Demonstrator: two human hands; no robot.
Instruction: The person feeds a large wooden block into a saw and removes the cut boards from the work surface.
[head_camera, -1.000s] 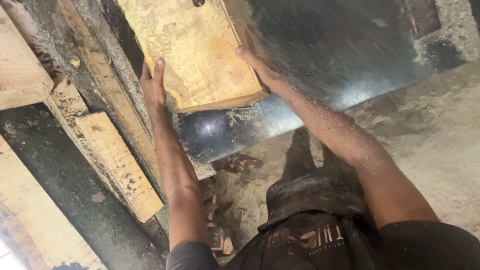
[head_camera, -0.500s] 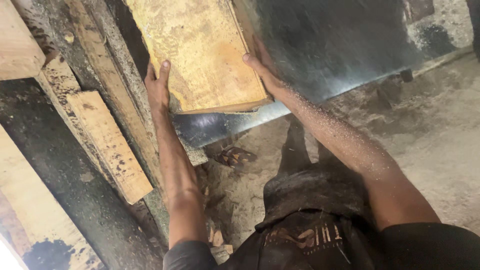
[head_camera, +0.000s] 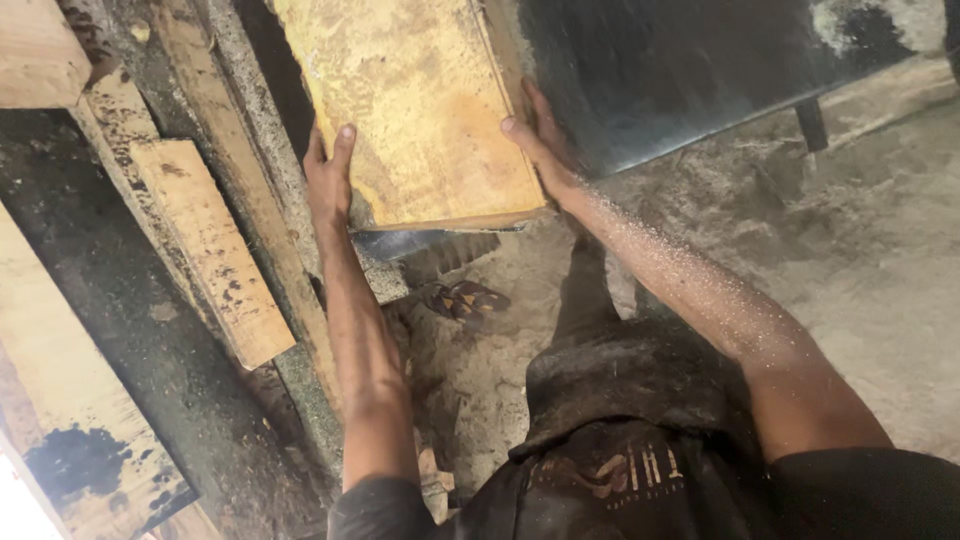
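Observation:
A wide yellowish wooden plank (head_camera: 415, 105) lies on a dark metal machine table (head_camera: 690, 70), its near end overhanging the edge. My left hand (head_camera: 328, 180) presses flat against the plank's left near corner. My right hand (head_camera: 540, 135) grips the plank's right edge with fingers along its side. Sawdust speckles my right forearm. Both arms are stretched forward.
Long rough boards (head_camera: 205, 245) and dusty timbers (head_camera: 60, 400) are stacked at the left. A pale plank end (head_camera: 35, 50) shows at the top left. My sandalled foot (head_camera: 465, 298) stands on the sawdust-covered floor (head_camera: 860, 270).
The plank has shifted slightly farther away and to the left across the metal table, and both hands have moved with it.

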